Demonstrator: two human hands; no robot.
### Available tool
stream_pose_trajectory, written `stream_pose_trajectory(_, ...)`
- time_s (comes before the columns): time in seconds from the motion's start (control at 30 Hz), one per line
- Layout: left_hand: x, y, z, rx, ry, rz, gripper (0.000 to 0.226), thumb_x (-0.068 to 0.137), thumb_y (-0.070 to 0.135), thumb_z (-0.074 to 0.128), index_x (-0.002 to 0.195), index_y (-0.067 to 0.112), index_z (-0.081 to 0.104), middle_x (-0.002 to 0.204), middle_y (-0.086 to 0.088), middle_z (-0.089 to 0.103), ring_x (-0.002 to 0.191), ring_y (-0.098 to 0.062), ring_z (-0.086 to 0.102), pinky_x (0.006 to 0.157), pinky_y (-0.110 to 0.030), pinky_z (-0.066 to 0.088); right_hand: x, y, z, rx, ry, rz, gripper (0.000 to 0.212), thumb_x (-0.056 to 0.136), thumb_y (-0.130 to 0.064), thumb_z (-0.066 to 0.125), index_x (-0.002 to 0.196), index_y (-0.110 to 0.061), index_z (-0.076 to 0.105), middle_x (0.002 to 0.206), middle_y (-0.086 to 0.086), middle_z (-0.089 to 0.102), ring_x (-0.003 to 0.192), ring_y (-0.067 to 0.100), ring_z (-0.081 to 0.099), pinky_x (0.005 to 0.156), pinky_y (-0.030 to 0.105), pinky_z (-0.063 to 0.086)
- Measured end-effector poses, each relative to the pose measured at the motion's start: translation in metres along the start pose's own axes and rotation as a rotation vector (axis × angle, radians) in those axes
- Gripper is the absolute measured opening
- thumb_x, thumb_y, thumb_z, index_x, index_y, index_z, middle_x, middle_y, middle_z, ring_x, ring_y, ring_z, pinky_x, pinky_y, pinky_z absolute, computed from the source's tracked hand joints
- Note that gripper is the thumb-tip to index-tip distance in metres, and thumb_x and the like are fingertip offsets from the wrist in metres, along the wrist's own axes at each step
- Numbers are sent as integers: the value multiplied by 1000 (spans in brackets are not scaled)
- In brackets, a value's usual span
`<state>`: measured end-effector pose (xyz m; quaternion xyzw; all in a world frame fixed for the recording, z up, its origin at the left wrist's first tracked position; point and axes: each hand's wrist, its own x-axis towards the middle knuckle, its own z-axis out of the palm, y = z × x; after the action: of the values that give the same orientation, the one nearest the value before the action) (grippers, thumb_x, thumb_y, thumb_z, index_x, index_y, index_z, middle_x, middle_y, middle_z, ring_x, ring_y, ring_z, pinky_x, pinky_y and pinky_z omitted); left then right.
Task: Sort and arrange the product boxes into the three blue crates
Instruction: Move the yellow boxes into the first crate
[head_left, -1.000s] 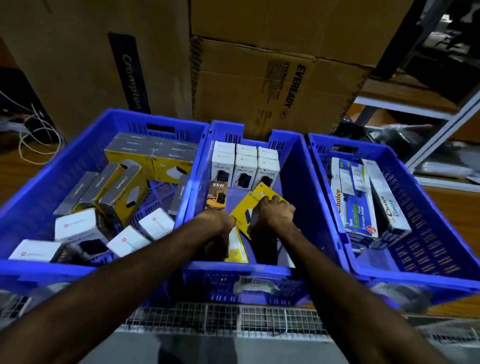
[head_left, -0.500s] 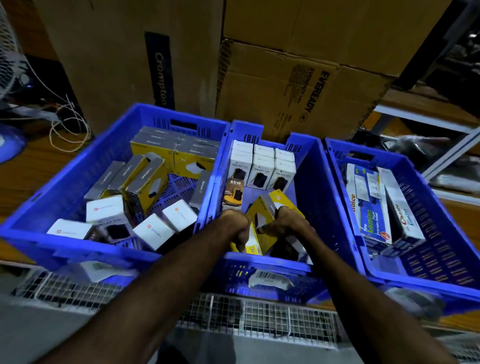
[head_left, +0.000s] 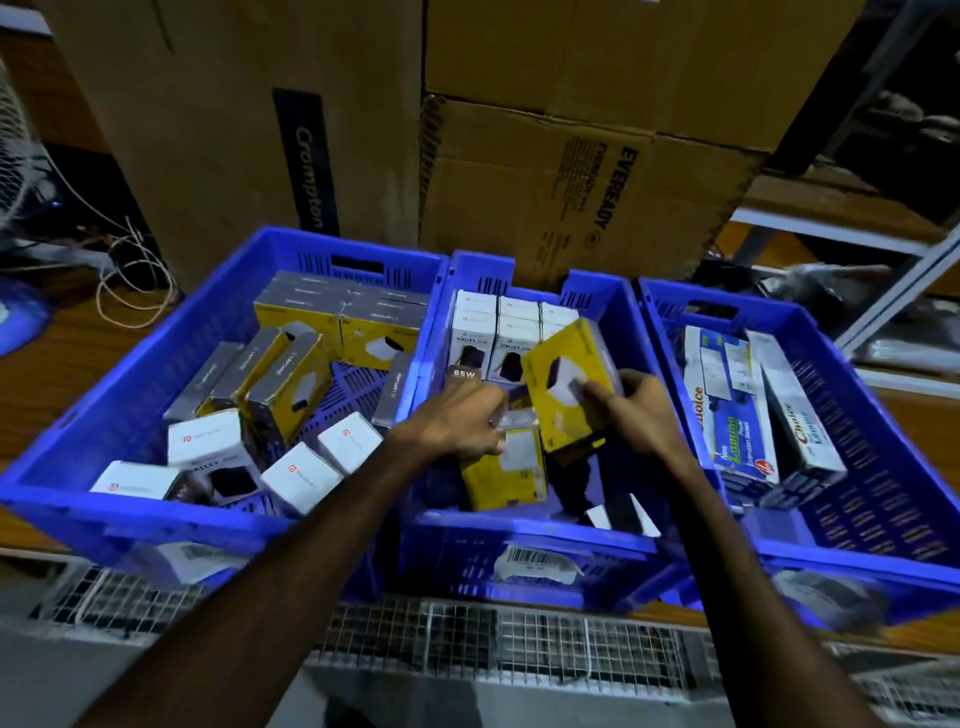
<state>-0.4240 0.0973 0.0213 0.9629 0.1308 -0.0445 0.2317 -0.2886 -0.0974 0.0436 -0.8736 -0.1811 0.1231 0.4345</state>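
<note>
Three blue crates stand side by side: the left crate (head_left: 130, 374), the middle crate (head_left: 634, 332) and the right crate (head_left: 893, 415). My right hand (head_left: 636, 410) grips a yellow box (head_left: 563, 379), lifted and tilted above the middle crate. My left hand (head_left: 462, 423) holds a second yellow box (head_left: 504, 478) lower in the same crate. White Halley boxes (head_left: 511, 332) stand in a row at the middle crate's back. The left crate holds yellow-and-grey boxes (head_left: 291, 384) and white boxes (head_left: 208, 444). Long Choice extension-socket boxes (head_left: 732, 410) lie in the right crate.
Big cardboard cartons (head_left: 571, 197) stand right behind the crates. A wire mesh shelf edge (head_left: 467, 639) runs in front of them. Loose white cable (head_left: 130, 280) and a fan (head_left: 15, 171) sit at the far left. A metal rack (head_left: 831, 228) is at the right.
My right hand has lifted its yellow box up out of the middle crate and tilted it. My left hand has shifted slightly on the lower yellow box. The camera moved closer.
</note>
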Motion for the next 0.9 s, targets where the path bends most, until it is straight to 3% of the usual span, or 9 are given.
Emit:
stream_pose_trajectory(0.1,-21,-1,-20,-142,195,29,34,88,33,79,106,23,52,114,-1,59,96,-19,53,77,-33,38,-14,-21,-15,299,49,-59,31,92,-34,73,100,-4,75,86,7,76,69,8,71,60,25,52)
stream_pose_trajectory(0.17,-38,-9,-29,-345,332,-6,32,88,30,80,108,25,56,113,2,62,97,-17,57,80,-33,41,-24,-33,-21,492,75,-55,32,95,-32,70,100,-1,74,88,13,77,72,12,71,61,25,53)
stream_pose_trajectory(0.27,-64,-32,-28,-653,502,-29,31,85,34,82,107,26,62,105,8,68,94,-15,63,82,-36,49,-38,-49,-17,740,51,29,26,96,-33,67,98,-9,75,88,3,79,71,20,71,56,27,53)
stream_pose_trajectory(0.33,-82,-45,-24,-810,575,-30,35,81,44,80,109,28,65,97,14,68,84,-11,63,75,-33,52,-48,-57,-9,817,23,69,21,96,-34,67,98,-14,74,78,-4,76,62,20,66,55,31,51)
stream_pose_trajectory(0.4,-101,-54,-23,-912,646,-59,36,85,39,82,113,23,67,96,6,70,76,-15,61,62,-30,52,-55,-65,2,852,-22,79,19,96,-34,67,98,-16,72,69,-9,71,55,13,62,55,33,49)
stream_pose_trajectory(0.53,-139,-81,-28,-1000,835,-137,17,90,16,74,104,22,66,74,1,61,63,-14,56,52,-20,48,-68,-86,28,844,-180,83,16,97,-29,64,99,-14,69,62,-5,68,59,10,67,58,28,50)
stream_pose_trajectory(0.6,-156,-99,-36,-1055,928,-231,14,93,11,73,102,18,65,76,-1,62,65,-13,58,51,-20,50,-72,-93,44,743,-242,38,26,95,-31,67,104,-7,71,82,2,74,68,15,69,57,24,53)
stream_pose_trajectory(0.7,-177,-125,-55,-975,1054,-290,17,93,13,73,108,9,65,83,-1,69,64,-8,61,55,-18,51,-73,-102,70,605,-274,-27,40,92,-31,73,95,8,66,80,11,65,69,19,63,55,26,50)
stream_pose_trajectory(0.9,-168,-176,-78,-733,1032,-372,29,89,33,81,106,17,65,90,-7,71,72,-30,65,63,-51,55,-50,-144,118,280,-247,-132,52,78,-48,78,80,2,63,62,11,52,56,25,52,54,44,46)
